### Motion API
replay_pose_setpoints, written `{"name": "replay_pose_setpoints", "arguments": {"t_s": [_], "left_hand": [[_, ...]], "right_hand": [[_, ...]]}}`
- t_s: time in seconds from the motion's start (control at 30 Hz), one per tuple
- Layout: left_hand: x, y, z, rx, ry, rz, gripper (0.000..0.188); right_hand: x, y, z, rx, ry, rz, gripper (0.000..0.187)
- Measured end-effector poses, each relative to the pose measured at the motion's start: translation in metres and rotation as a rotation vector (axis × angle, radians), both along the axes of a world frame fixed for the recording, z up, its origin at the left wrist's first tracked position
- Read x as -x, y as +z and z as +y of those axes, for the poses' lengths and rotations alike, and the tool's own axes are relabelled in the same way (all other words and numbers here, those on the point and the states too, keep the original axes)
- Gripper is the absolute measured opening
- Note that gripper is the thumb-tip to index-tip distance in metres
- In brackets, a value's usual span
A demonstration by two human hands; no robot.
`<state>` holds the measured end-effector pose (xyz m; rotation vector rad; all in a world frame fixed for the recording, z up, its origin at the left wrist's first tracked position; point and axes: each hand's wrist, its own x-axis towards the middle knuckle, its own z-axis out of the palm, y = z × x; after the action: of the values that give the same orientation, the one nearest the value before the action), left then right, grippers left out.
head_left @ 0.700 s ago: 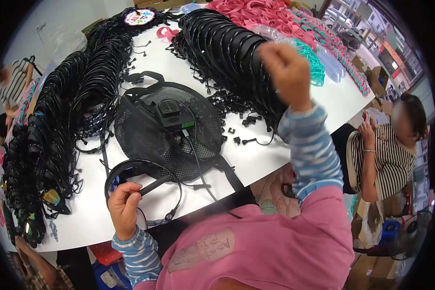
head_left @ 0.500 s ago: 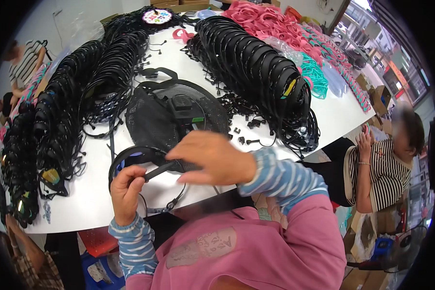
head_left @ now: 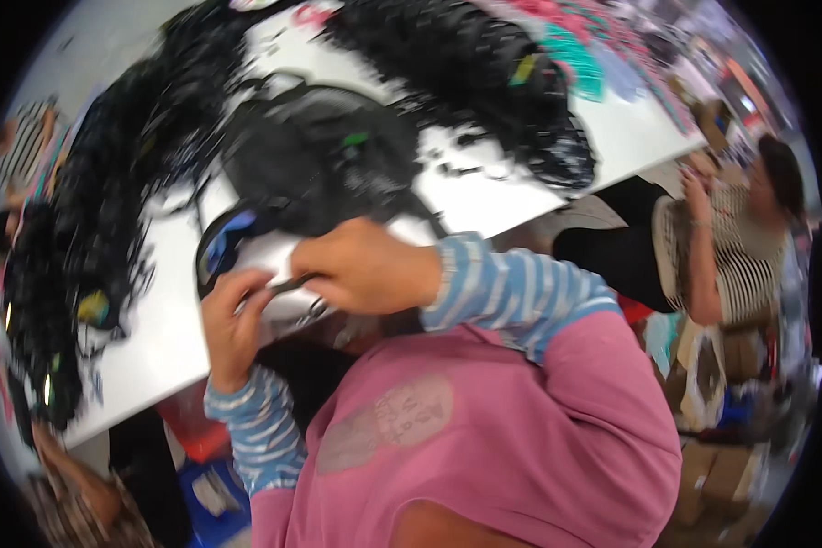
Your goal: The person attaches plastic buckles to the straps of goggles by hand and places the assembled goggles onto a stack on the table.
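Two hands meet over the near edge of the white surface, which serves as the landmark below. Frame is motion-blurred; fine detail is unreliable.

Largest first. White surface: runs from lower left to upper right. Heaped rows of black looped bands lie along its left side, and a second black heap along its far side; pink and teal pieces lie beyond that heap, at the far right corner. Round black mesh-like piece: sits mid-surface, just beyond the hands. A person in a striped top sits off the right edge of the surface, well apart from the work.

Item in hand: dark curved band with a blue glint, at the near edge of the surface, directly in front of the pink-sweatered torso. Its arc runs roughly left-right, bowing up and left from the grip.

Left hand: fingers curled closed on the band's lower end, from below. Right hand: reaches across from the right, closed over the same stretch; thumb and fingers seem to pinch a thin dark strip between the two hands. Exact contact is blurred.

Key relation: band lies up and left of both hands; left hand is nearer its free loop.
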<state>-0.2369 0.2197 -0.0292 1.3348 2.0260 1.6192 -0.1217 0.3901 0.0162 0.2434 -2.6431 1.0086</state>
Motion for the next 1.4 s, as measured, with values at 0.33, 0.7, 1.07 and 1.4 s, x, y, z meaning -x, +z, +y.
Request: {"name": "replay_pose_setpoints", "arguments": {"t_s": [0.33,0.7,1.07,1.4], "left_hand": [[0.115,-0.057,-0.092,-0.153,0.059,0.327,0.018],[0.155,-0.076,-0.328,-0.350,0.193,-0.107,0.008],[0.031,0.065,-0.354,-0.517,0.417,0.191,0.018],[-0.039,0.063,-0.242,-0.200,0.138,-0.345,0.012]], "right_hand": [[0.149,-0.075,-0.107,-0.041,0.016,0.158,0.016],[0.187,-0.109,-0.340,-0.243,0.210,0.192,0.029],[0.073,-0.008,-0.307,0.612,0.130,-0.003,0.024],[0.018,0.017,-0.233,0.584,0.180,0.071,0.017]]}}
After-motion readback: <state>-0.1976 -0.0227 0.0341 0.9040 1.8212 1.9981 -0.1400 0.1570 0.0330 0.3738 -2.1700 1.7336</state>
